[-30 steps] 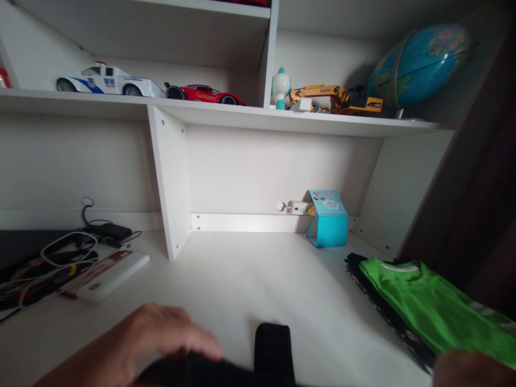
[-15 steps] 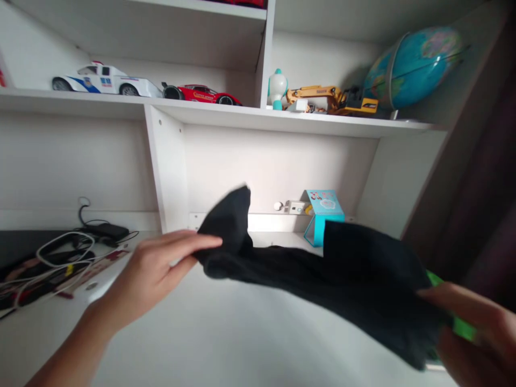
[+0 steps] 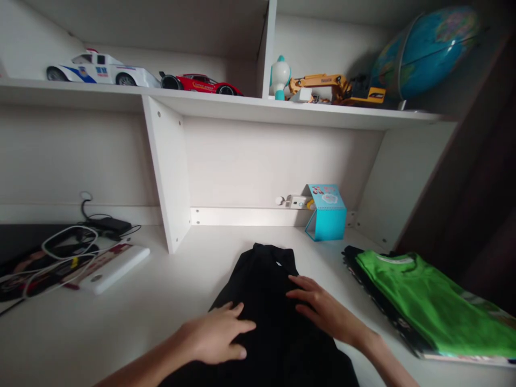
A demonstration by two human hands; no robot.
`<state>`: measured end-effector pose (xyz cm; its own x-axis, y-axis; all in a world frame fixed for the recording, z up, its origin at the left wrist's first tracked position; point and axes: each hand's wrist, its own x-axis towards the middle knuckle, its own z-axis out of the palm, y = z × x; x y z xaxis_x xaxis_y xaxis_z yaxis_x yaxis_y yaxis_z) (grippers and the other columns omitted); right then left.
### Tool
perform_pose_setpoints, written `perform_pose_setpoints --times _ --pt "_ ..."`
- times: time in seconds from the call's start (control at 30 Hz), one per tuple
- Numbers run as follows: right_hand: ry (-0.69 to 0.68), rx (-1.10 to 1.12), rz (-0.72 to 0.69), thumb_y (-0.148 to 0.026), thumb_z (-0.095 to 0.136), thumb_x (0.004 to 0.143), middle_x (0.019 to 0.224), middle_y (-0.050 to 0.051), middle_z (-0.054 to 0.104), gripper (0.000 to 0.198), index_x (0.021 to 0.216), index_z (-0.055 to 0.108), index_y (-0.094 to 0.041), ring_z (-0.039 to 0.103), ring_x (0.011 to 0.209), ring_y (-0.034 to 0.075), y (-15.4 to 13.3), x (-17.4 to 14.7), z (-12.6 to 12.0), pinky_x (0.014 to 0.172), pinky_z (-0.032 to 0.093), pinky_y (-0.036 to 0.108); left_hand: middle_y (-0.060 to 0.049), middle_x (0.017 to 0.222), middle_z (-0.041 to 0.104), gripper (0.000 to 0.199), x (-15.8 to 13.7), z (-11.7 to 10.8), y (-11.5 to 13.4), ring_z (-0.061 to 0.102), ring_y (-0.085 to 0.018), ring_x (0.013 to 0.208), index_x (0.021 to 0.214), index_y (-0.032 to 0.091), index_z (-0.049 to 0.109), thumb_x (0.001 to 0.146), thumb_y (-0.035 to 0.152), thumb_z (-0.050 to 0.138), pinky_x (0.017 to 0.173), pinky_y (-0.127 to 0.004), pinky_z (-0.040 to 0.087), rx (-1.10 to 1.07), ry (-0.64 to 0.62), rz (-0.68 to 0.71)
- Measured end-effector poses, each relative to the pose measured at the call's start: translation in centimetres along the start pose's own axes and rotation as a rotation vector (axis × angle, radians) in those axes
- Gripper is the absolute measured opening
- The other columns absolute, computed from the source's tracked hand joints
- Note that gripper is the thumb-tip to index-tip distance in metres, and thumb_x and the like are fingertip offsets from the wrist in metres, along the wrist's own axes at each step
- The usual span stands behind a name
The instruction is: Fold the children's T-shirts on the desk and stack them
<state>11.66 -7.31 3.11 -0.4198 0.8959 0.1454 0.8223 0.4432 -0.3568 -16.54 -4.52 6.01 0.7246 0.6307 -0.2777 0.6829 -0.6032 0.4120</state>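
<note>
A black garment (image 3: pixel 266 301) lies spread on the white desk (image 3: pixel 161 301) in front of me, its narrow end pointing toward the back wall. My left hand (image 3: pixel 215 337) rests flat on its left side, fingers spread. My right hand (image 3: pixel 322 309) lies flat on its right side, fingers pointing left. Neither hand grips the cloth.
A folded green shirt (image 3: pixel 431 309) tops a stack of clothes at the right. A blue box (image 3: pixel 327 217) stands at the back. White cables (image 3: pixel 60 252) and a white flat device (image 3: pixel 110 266) lie at the left. Toy cars (image 3: pixel 100 70), an excavator (image 3: pixel 334 88) and a globe (image 3: pixel 427 51) sit on the shelf.
The black garment, held up in the air between both hands half a second ago, now lies flat on the desk with both hands pressed on it.
</note>
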Motion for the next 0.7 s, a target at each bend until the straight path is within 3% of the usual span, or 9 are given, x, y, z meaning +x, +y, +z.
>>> perform_pose_setpoints --times 0.1,0.17,0.27,0.37,0.47,0.57,0.63,0.7 --pt "-0.057 -0.237 0.109 -0.028 0.049 0.085 0.134 0.003 0.045 0.033 0.117 0.055 -0.028 0.042 0.121 0.021 3.5 3.2 1.4 0.1 0.036 0.035 -0.009 0.146 0.021 0.058 2.5 1.3 -1.5 0.019 -0.035 0.132 0.136 0.032 0.033 0.081 0.025 0.05 0.1 -0.057 0.025 0.096 -0.079 -0.049" --pt "-0.056 -0.333 0.231 -0.021 0.049 0.084 0.121 0.008 0.055 0.033 0.116 0.056 -0.022 0.053 0.108 0.023 5.0 4.0 2.3 0.091 0.043 0.035 -0.007 0.146 0.022 0.058 3.8 1.0 -3.6 0.021 -0.031 0.132 0.136 0.035 0.03 0.083 0.014 0.041 0.1 -0.06 0.021 0.178 -0.038 -0.096" --pt "-0.009 -0.421 0.376 -0.012 0.04 0.086 0.1 0.016 0.062 0.027 0.101 0.061 -0.011 0.059 0.093 0.028 4.5 3.5 3.5 0.078 0.047 0.039 -0.008 0.142 0.033 0.058 5.6 -1.6 -7.1 0.029 -0.029 0.13 0.13 0.029 0.043 0.079 0.003 0.039 0.101 -0.062 0.012 0.32 0.155 -0.257" --pt "-0.014 -0.474 0.433 -0.012 0.039 0.086 0.092 0.016 0.064 0.026 0.091 0.064 -0.011 0.062 0.085 0.028 1.2 1.3 3.8 0.071 0.047 0.036 -0.013 0.135 0.043 0.042 6.9 -4.6 -8.5 0.031 -0.034 0.127 0.123 0.021 0.052 0.082 0.012 0.045 0.101 -0.061 0.012 0.355 0.391 -0.399" --pt "-0.172 -0.275 0.302 -0.024 0.047 0.086 0.077 0.006 0.066 0.021 0.078 0.066 -0.019 0.064 0.074 0.021 -2.5 -1.0 2.7 0.063 0.046 0.026 -0.012 0.128 0.05 0.038 7.1 -4.9 -6.4 0.039 -0.031 0.122 0.124 0.022 0.051 0.088 0.022 0.039 0.101 -0.053 0.022 0.322 0.452 -0.361" --pt "-0.169 -0.002 0.128 -0.032 0.04 0.089 0.074 0.001 0.064 0.03 0.073 0.063 -0.022 0.062 0.07 0.013 -3.3 -2.1 1.0 0.062 0.044 0.021 -0.012 0.122 0.055 0.041 5.8 -1.8 -2.0 0.052 -0.025 0.111 0.125 0.02 0.05 0.092 0.026 0.026 0.096 -0.04 0.036 0.235 0.363 -0.151" --pt "-0.037 0.013 0.116 -0.029 0.036 0.09 0.094 0.003 0.064 0.029 0.087 0.064 -0.022 0.061 0.084 0.014 -1.6 -1.8 0.5 0.075 0.045 0.023 -0.017 0.125 0.052 0.047 4.5 0.9 0.7 0.049 -0.028 0.114 0.13 0.015 0.044 0.091 0.035 0.029 0.094 -0.04 0.039 0.193 0.218 -0.11" --pt "0.013 -0.024 0.128 -0.028 0.038 0.089 0.121 0.006 0.055 0.03 0.107 0.061 -0.023 0.053 0.109 0.017 1.0 -1.1 0.9 0.093 0.041 0.029 -0.023 0.137 0.035 0.062 3.6 2.9 2.2 0.031 -0.036 0.127 0.137 0.01 0.032 0.086 0.044 0.039 0.096 -0.049 0.035 0.191 0.081 -0.21"
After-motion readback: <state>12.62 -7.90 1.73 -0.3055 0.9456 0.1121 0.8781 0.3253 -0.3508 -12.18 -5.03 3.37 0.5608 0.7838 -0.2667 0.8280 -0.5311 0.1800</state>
